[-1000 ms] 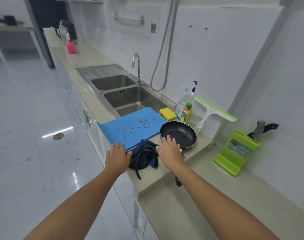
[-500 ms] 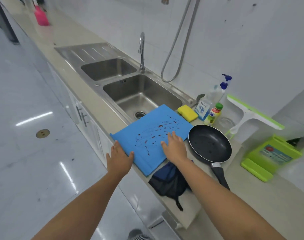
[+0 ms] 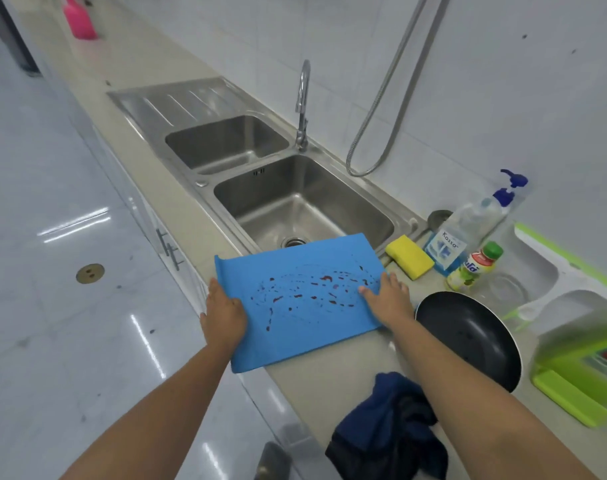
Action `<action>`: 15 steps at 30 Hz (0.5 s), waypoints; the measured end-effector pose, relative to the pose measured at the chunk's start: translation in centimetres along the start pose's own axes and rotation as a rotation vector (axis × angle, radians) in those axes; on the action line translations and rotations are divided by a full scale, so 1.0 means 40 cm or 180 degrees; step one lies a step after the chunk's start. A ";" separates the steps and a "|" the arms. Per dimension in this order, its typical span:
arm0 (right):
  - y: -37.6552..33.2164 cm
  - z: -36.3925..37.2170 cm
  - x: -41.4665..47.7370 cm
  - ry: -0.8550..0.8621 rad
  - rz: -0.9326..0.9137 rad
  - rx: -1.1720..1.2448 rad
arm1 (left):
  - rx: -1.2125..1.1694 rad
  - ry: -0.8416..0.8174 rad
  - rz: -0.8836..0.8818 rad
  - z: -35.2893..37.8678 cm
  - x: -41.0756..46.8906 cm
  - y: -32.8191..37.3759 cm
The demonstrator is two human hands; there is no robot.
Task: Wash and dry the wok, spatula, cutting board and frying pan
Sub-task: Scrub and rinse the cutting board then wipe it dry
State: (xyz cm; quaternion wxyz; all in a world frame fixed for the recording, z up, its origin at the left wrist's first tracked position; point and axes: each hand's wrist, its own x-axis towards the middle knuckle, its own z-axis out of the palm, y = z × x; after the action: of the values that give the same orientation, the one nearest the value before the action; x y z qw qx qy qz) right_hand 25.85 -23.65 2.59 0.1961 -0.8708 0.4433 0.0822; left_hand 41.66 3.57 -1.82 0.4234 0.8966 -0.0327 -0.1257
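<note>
From the head view, the blue cutting board (image 3: 305,299) is lying on the table (image 3: 329,372), its far end jutting over the near sink basin (image 3: 371,216) and its face carrying dark red spots. The left hand (image 3: 224,311) is clamping the left edge, fingers tucked out of sight beneath; the right hand (image 3: 386,301) is gripping the right edge, thumb on top and fingers wrapping the side. The board is looking thin, light and a little flexible, so holding both short edges is probably suiting it; once wet it is likely turning slippery. The frying pan (image 3: 468,337) is sitting just right of it, a dark cloth (image 3: 388,427) lying nearer. The glossy floor (image 3: 52,237) is reflecting lights.
</note>
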 end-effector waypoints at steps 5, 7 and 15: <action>0.002 0.047 0.006 0.0186 0.0119 0.0263 | 0.0288 0.0263 0.0244 -0.031 0.060 0.019; -0.009 0.061 0.004 0.0328 0.0189 0.0265 | 0.0617 0.0357 0.0385 -0.037 0.082 0.031; -0.055 0.056 0.034 0.0556 0.0536 0.0572 | 0.0396 0.0026 0.0788 -0.044 0.226 0.086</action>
State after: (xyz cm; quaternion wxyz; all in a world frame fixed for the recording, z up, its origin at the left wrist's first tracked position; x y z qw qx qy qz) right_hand 28.47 -22.56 0.72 0.2264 -0.8132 0.5358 -0.0178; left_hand 51.00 1.20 0.09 0.3794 0.9107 -0.1491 -0.0667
